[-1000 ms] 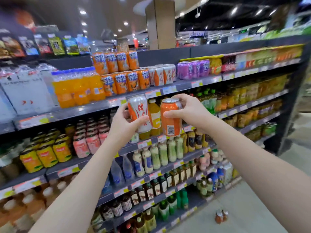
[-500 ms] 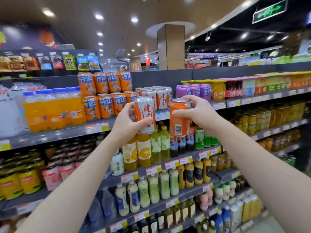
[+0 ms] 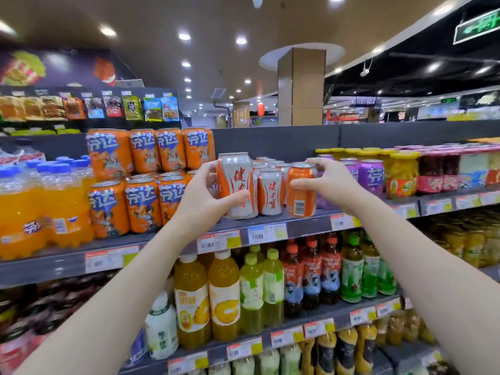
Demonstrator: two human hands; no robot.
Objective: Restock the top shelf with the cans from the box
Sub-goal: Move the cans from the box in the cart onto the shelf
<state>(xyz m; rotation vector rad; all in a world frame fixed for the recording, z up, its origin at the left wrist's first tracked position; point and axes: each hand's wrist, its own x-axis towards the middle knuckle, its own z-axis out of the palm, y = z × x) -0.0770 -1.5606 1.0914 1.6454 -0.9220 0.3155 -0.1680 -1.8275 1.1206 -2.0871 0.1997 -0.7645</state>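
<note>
My left hand (image 3: 205, 194) grips a silver and orange can (image 3: 234, 180) with red characters, upright at the front edge of the top shelf (image 3: 305, 221). My right hand (image 3: 328, 182) holds a second can (image 3: 301, 194), its orange side with a barcode facing me, standing on the same shelf edge. Between the two stands a matching can (image 3: 270, 192) from a cluster of several like it behind. The box is out of view.
Stacked orange cans (image 3: 143, 182) and orange soda bottles (image 3: 40, 204) fill the shelf to the left. Purple cans (image 3: 370, 175) and yellow-lidded jars (image 3: 403, 174) stand to the right. Lower shelves carry juice and tea bottles (image 3: 251, 288). A pillar (image 3: 301, 85) rises behind the shelving.
Both hands have risen with their cans from below the shelf edge up to the top shelf. The cans now sit at its front, either side of a shelved can.
</note>
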